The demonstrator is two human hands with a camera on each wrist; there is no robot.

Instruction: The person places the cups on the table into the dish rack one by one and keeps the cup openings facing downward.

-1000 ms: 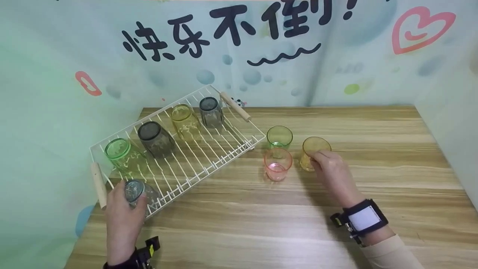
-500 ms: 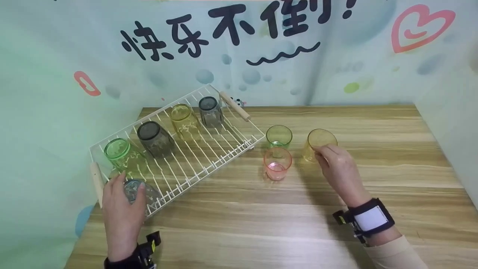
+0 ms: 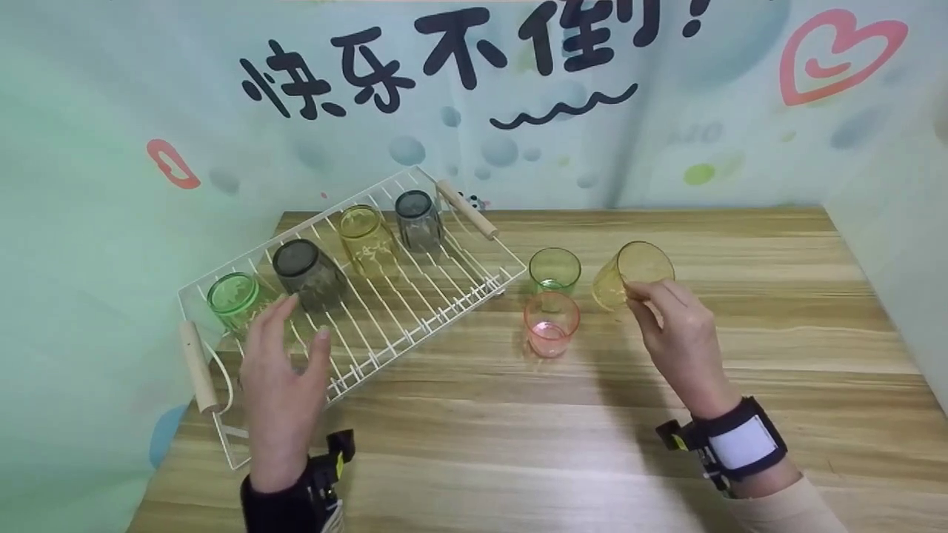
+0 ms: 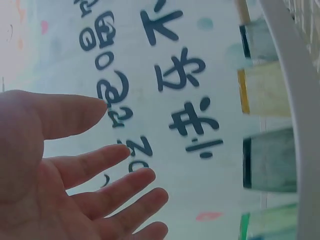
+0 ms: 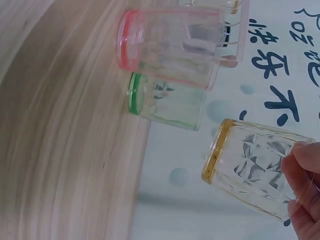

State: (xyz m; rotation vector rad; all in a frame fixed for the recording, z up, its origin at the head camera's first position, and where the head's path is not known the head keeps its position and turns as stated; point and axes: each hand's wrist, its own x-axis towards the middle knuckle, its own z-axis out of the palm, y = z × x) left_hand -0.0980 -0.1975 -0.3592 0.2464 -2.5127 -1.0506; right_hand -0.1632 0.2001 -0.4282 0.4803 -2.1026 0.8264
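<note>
My right hand (image 3: 678, 337) pinches the rim of an amber drinking glass (image 3: 618, 277) between thumb and fingers. In the right wrist view this amber glass (image 5: 255, 167) hangs tilted above the table, base downward. Left of it a green glass (image 3: 554, 268) and a pink glass (image 3: 552, 326) stand upright on the table. My left hand (image 3: 281, 392) hovers over the near left part of a white wire rack (image 3: 392, 348), fingers spread and holding nothing. On the rack, a green glass (image 3: 233, 296) sits upside down nearest this hand. The blue-grey glass is hidden behind the hand.
A dark grey glass (image 3: 307, 274), a yellow glass (image 3: 366, 240) and a smaller grey glass (image 3: 419, 222) also stand upside down on the rack. Wooden handles (image 3: 196, 366) flank the rack's ends. A printed cloth (image 3: 518, 163) closes off the back of the wooden table (image 3: 518, 459).
My left hand has come off the blue-grey glass, moving up and right. My right hand has raised the amber glass off the table and tilted it.
</note>
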